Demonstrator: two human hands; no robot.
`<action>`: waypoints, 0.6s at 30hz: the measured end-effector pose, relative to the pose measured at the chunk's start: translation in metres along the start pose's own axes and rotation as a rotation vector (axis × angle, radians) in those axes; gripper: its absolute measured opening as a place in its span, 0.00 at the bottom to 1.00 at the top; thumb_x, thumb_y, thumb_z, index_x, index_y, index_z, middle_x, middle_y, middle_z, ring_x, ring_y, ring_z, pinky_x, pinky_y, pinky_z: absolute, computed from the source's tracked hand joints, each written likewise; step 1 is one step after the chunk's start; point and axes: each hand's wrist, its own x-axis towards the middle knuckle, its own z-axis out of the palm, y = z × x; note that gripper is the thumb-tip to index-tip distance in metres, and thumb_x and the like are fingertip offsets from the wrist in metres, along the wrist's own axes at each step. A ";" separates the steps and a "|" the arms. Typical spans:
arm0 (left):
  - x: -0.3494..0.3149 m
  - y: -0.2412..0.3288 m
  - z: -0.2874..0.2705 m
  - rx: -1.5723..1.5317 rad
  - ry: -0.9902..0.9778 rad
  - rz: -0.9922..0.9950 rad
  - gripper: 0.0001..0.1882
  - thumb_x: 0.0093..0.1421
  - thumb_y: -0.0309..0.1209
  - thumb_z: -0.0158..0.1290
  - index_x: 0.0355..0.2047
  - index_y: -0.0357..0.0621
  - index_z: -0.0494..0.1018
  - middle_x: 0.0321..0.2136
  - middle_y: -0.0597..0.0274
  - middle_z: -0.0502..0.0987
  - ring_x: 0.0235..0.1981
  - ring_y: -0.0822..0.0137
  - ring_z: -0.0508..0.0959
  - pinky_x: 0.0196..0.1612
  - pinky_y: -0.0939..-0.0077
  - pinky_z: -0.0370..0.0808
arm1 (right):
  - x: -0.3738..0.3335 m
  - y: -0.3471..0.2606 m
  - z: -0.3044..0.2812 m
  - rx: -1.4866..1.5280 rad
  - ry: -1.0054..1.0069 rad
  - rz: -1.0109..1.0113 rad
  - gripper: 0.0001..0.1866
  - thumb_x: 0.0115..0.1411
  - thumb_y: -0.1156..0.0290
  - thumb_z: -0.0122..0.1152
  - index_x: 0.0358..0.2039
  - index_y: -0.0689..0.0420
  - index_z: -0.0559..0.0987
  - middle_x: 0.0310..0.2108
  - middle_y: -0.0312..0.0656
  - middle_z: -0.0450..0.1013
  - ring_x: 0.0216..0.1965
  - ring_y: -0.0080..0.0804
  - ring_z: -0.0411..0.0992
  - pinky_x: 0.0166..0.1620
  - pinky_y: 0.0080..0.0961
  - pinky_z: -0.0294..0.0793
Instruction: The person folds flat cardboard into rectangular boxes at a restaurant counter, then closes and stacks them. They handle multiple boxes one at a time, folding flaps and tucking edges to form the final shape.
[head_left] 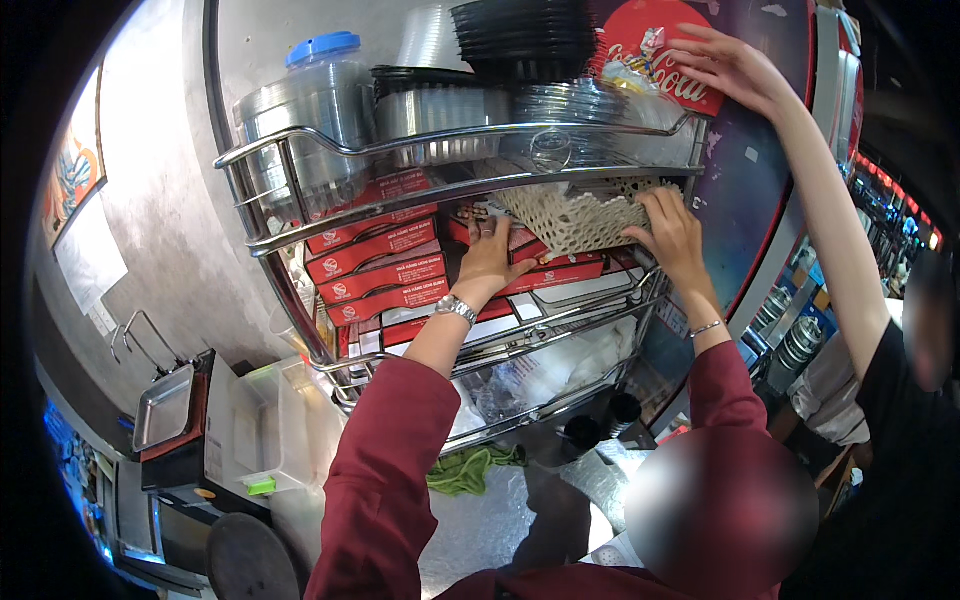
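Note:
A beige perforated mat (588,222), bent and ragged along one edge, lies over the right part of the rack's middle shelf. My right hand (672,228) is closed on the mat's right end, thumb in front. Just left of the mat, my left hand (488,258) reaches over a red box, its fingers spread and its thumb stretched toward the mat. Whether its fingertips press on something is hard to make out. Flat red-and-white cardboard boxes (385,268) are stacked left of that hand. Another red box (555,275) lies beneath the mat.
The chrome rack (390,225) holds clear plastic tubs (440,115) and black trays (525,35) on top. Another person's hand (730,68) reaches to the top shelf's right end. Below are a green cloth (475,468) and a clear bin (280,425).

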 end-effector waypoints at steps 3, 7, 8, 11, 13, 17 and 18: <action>-0.001 -0.012 -0.006 -0.012 -0.023 0.250 0.32 0.56 0.43 0.56 0.57 0.44 0.58 0.59 0.44 0.60 0.62 0.36 0.54 0.62 0.54 0.60 | -0.002 0.001 0.000 0.010 0.006 0.006 0.27 0.40 0.58 0.70 0.39 0.56 0.72 0.37 0.38 0.70 0.41 0.37 0.71 0.37 0.28 0.75; -0.008 -0.021 -0.019 -0.141 -0.125 0.283 0.26 0.59 0.40 0.52 0.56 0.44 0.62 0.59 0.43 0.60 0.62 0.45 0.58 0.62 0.59 0.59 | -0.007 0.000 -0.001 -0.020 -0.016 -0.004 0.28 0.39 0.58 0.70 0.39 0.56 0.72 0.37 0.37 0.70 0.41 0.37 0.71 0.37 0.28 0.75; -0.010 -0.022 -0.023 -0.174 -0.146 0.286 0.26 0.60 0.40 0.52 0.56 0.44 0.62 0.59 0.43 0.60 0.62 0.46 0.58 0.62 0.59 0.59 | -0.007 -0.001 -0.003 -0.028 -0.016 -0.015 0.28 0.38 0.58 0.70 0.39 0.56 0.72 0.37 0.37 0.70 0.41 0.37 0.70 0.37 0.28 0.76; -0.015 -0.025 -0.035 -0.283 -0.249 0.314 0.21 0.58 0.32 0.49 0.52 0.43 0.64 0.57 0.46 0.64 0.59 0.48 0.62 0.61 0.63 0.60 | -0.008 -0.005 -0.012 -0.056 -0.016 -0.070 0.28 0.38 0.57 0.70 0.39 0.55 0.72 0.37 0.37 0.70 0.40 0.36 0.70 0.37 0.27 0.76; -0.016 -0.029 -0.043 -0.341 -0.284 0.327 0.20 0.54 0.27 0.47 0.49 0.43 0.66 0.53 0.50 0.68 0.56 0.52 0.67 0.59 0.65 0.62 | -0.005 -0.009 -0.021 -0.064 -0.027 -0.082 0.28 0.38 0.57 0.70 0.39 0.55 0.72 0.38 0.36 0.69 0.40 0.36 0.70 0.37 0.27 0.76; -0.016 -0.033 -0.044 -0.580 -0.332 0.355 0.17 0.54 0.25 0.47 0.46 0.41 0.68 0.50 0.56 0.71 0.52 0.65 0.69 0.55 0.71 0.65 | 0.007 -0.021 -0.026 -0.061 -0.194 -0.058 0.27 0.40 0.57 0.68 0.40 0.54 0.71 0.37 0.36 0.68 0.40 0.36 0.69 0.37 0.27 0.75; -0.016 -0.032 -0.041 -0.647 -0.336 0.293 0.14 0.56 0.25 0.47 0.44 0.41 0.69 0.46 0.58 0.72 0.50 0.67 0.70 0.54 0.72 0.66 | 0.012 -0.024 -0.022 -0.054 -0.222 -0.062 0.27 0.40 0.57 0.68 0.40 0.54 0.70 0.37 0.36 0.67 0.40 0.36 0.69 0.37 0.27 0.75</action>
